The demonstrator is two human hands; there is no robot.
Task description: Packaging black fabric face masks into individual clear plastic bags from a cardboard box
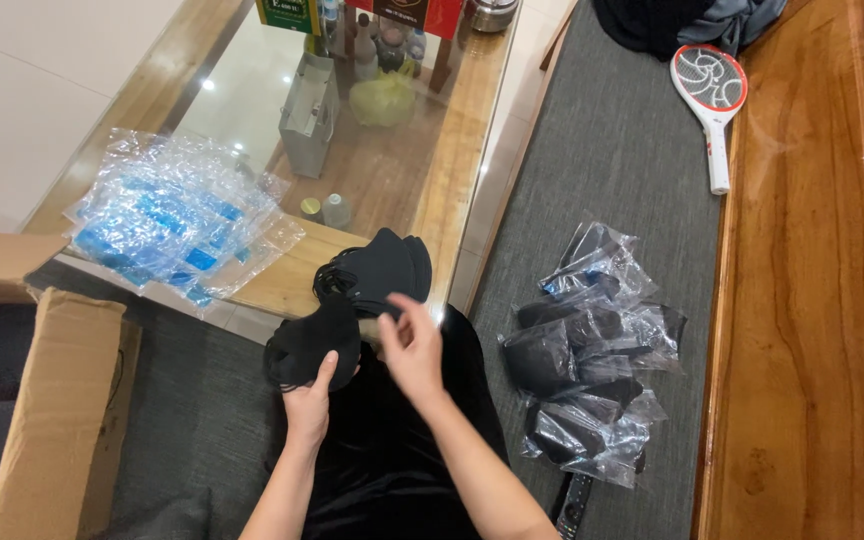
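black face masks [314, 345] sit clamped in the left hand [309, 408] at the glass table's wooden edge [282, 285], right hand [412, 345] open-fingered at three o'clock, touching a mask stack [382, 268].

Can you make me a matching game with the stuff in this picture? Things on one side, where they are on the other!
Things:
1. black masks
2. empty clear bags
3. bagged masks
4. racket-shaped swatter

Places:
A. piled on the grey cushion, to the right
B. held in the left hand
C. at the cushion's far edge, beside the wood
D. stacked on the glass-topped table

Pairs: 1-B, 2-D, 3-A, 4-C
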